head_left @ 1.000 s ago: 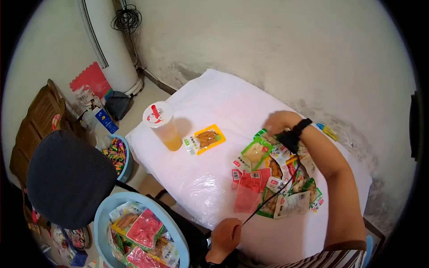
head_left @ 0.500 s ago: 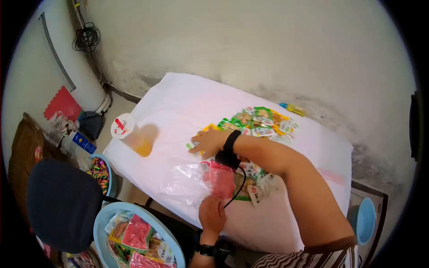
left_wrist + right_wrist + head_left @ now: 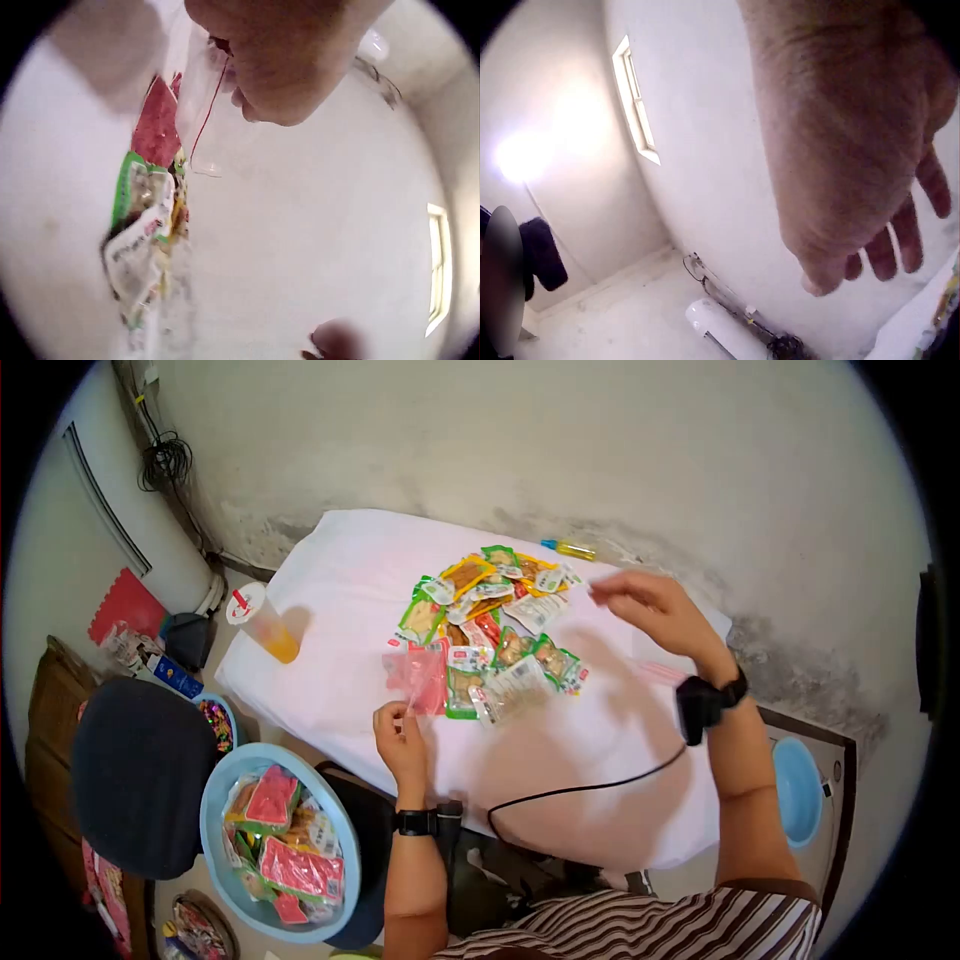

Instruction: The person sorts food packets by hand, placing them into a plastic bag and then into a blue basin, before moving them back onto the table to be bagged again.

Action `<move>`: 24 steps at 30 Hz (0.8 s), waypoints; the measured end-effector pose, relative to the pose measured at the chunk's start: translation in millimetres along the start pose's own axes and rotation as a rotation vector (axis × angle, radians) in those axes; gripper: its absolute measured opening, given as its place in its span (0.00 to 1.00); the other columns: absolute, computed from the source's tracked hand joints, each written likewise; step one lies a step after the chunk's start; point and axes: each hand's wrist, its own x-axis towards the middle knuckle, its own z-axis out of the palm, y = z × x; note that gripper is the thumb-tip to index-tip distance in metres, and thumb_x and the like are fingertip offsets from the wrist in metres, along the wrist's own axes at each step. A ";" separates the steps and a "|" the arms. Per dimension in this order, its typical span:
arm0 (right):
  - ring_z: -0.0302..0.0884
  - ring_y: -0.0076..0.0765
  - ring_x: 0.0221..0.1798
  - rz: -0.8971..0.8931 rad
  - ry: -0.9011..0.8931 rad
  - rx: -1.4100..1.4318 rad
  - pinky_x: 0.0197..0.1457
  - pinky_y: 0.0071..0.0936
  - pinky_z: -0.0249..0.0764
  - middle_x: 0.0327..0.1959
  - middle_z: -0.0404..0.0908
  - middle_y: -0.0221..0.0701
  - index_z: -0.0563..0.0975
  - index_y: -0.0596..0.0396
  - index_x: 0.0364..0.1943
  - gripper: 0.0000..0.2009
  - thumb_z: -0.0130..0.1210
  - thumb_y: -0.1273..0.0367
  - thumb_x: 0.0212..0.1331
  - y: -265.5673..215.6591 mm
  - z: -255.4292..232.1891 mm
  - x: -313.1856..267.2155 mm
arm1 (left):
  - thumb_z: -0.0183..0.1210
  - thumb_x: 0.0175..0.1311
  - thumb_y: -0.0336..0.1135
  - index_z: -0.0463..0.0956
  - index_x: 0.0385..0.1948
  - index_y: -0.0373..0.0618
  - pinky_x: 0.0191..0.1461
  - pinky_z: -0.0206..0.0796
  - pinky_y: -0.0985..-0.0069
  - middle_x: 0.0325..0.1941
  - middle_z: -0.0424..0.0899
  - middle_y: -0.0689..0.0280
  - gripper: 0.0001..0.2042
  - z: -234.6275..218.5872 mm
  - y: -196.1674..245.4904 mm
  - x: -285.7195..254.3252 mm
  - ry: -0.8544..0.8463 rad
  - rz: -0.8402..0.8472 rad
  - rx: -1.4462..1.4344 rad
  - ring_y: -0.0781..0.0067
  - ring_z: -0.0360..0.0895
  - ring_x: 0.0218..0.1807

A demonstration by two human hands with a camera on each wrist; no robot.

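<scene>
My left hand (image 3: 402, 748) is low over the table's near side, fingers loosely bent, close to a pink-and-clear packet (image 3: 427, 678). In the left wrist view, clear film with a thin red edge shows right beside its fingers. My right hand (image 3: 655, 615) hovers right of a heap of snack packets with its fingers stretched out and nothing in them. The heap includes a yellow-edged packet (image 3: 467, 573), a green-edged packet (image 3: 422, 618) and a whitish packet (image 3: 513, 693). They lie flat and overlapping on the white-covered table (image 3: 340, 575).
A lidded cup of orange drink (image 3: 268, 628) stands at the table's left. A blue basin (image 3: 211, 830) of packets and a dark chair (image 3: 140, 780) are lower left. A small bottle (image 3: 570, 549) lies along the wall edge. Another blue basin (image 3: 800, 790) sits at right. A black cable hangs from my right wrist.
My right hand reached left to the lone yellow-edged packet, then withdrew to the right. That packet now lies with the heap. The head view has turned; the left hand stays near the pink packet.
</scene>
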 end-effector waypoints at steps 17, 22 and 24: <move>0.64 0.44 0.60 -0.444 0.083 -0.904 0.64 0.57 0.54 0.54 0.70 0.38 0.69 0.51 0.55 0.23 0.53 0.72 0.50 125.7 155.7 -33.0 | 0.51 0.58 0.23 0.70 0.31 0.39 0.31 0.61 0.80 0.33 0.71 0.64 0.02 -15.2 74.7 -40.4 0.038 0.306 0.099 0.73 0.69 0.33; 0.66 0.39 0.58 -0.492 0.115 -0.855 0.65 0.63 0.47 0.49 0.73 0.36 0.71 0.52 0.51 0.18 0.46 0.74 0.53 154.1 180.3 -21.4 | 0.52 0.58 0.24 0.70 0.29 0.39 0.30 0.61 0.80 0.31 0.71 0.65 0.01 -31.7 72.3 -55.9 0.044 0.307 0.165 0.74 0.69 0.31; 0.67 0.38 0.56 -0.486 0.100 -0.837 0.65 0.62 0.47 0.46 0.74 0.34 0.72 0.52 0.49 0.16 0.45 0.73 0.54 154.2 174.9 -21.9 | 0.52 0.58 0.24 0.70 0.29 0.39 0.30 0.61 0.80 0.31 0.71 0.65 0.01 -33.0 67.8 -59.7 0.059 0.283 0.162 0.74 0.69 0.30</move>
